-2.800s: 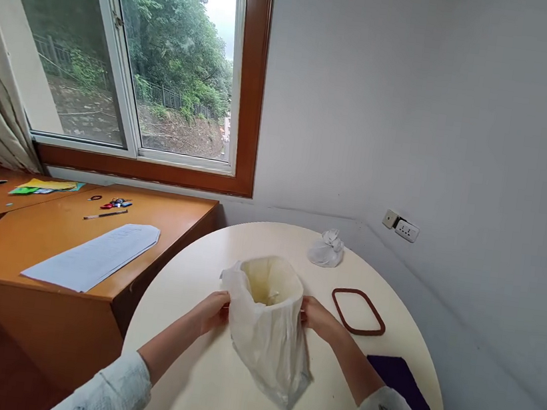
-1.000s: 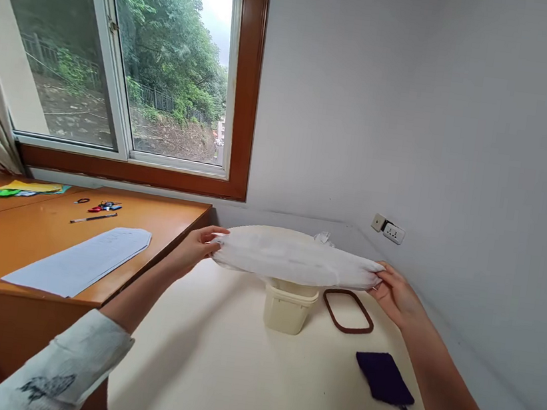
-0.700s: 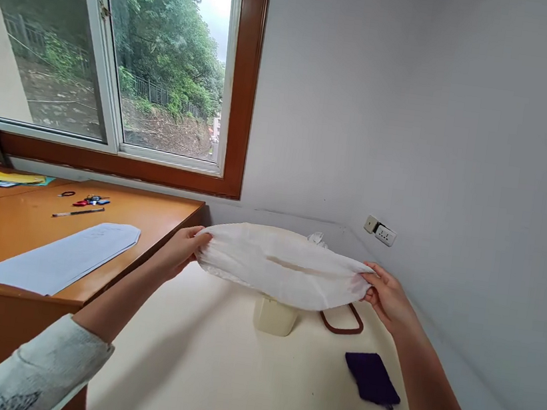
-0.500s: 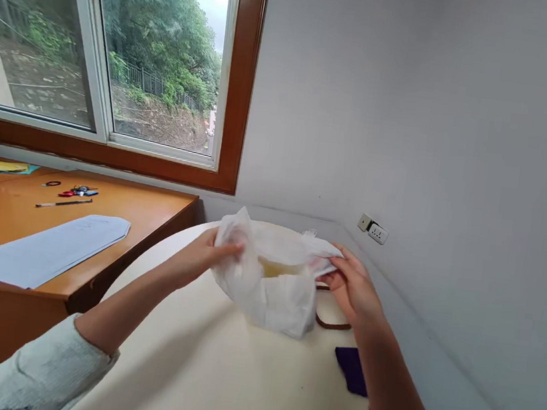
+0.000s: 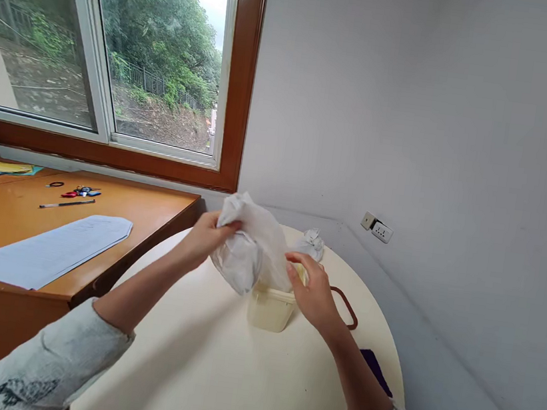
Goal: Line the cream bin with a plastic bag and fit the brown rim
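Observation:
A thin white plastic bag hangs crumpled from my left hand, pinched between thumb and fingers. Its right part drapes down over a cream plastic container standing upright on the round table. At the container's right side is my right hand, thumb and fingers apart, the fingertips close to the bag's right edge. Something yellowish shows behind those fingers. The bag and the hand hide most of the container's opening.
Behind my right hand sits another small knotted white bag. A brown frame-shaped loop and a dark purple cloth lie at the right of the round table. A wooden desk at left bears papers, a pen and keys.
The bag has come up off the container, whose side now shows. My right hand has let go of the bag and moved left and down. The left hand keeps its hold.

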{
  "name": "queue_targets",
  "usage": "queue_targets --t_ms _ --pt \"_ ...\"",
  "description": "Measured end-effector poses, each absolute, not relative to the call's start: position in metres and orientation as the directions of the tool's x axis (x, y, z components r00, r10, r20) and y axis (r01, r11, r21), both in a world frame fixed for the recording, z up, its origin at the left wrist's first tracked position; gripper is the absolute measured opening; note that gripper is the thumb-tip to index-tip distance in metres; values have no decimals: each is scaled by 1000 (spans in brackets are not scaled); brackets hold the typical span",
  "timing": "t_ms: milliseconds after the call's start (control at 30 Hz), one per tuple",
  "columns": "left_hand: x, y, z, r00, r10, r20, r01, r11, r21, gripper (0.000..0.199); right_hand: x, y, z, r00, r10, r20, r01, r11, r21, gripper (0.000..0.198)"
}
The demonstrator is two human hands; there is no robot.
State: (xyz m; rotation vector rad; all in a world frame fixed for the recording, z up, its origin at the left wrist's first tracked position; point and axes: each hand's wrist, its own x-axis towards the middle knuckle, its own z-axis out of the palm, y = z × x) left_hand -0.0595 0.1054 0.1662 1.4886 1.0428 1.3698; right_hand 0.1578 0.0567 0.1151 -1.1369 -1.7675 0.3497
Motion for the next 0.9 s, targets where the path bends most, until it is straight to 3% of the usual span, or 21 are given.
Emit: queue_targets --t_ms 67,200,267,333,367,467,533,600,733,900 --pt "-71 116 176 -81 937 341 -20 -343 939 31 165 62 98 -178 840 512 680 481 -553 26" --pt "-102 141 194 -417 765 491 -7 -543 840 31 170 64 77 -210 841 498 756 463 -463 37" --pt "-121 151 192 -599 544 587 153 -642 751 34 169 64 72 -216 837 502 756 469 -457 38" --pt "-140 155 178 -668 405 625 356 -563 746 36 169 65 69 -228 835 500 751 478 -456 36" --pt "-147 154 166 -642 438 629 450 -449 772 37 168 66 68 -231 835 500 749 480 -456 36" --pt "-161 141 113 -548 612 571 489 -319 812 23 168 68 64 -224 833 507 747 480 -459 36" --pt "-163 129 72 -441 763 473 490 -236 839 8 168 69 62 -219 833 508 747 478 -462 35" --pt "-162 117 37 -339 869 360 481 -169 860 6 168 69 61 -218 834 507 750 476 -461 35" --pt "-164 104 2 -171 967 189 454 -93 886 5 168 68 60 -213 838 502 763 464 -450 36" --pt "-178 102 15 -10 998 55 415 -46 909 22 167 69 56 -200 839 505 768 454 -451 36"
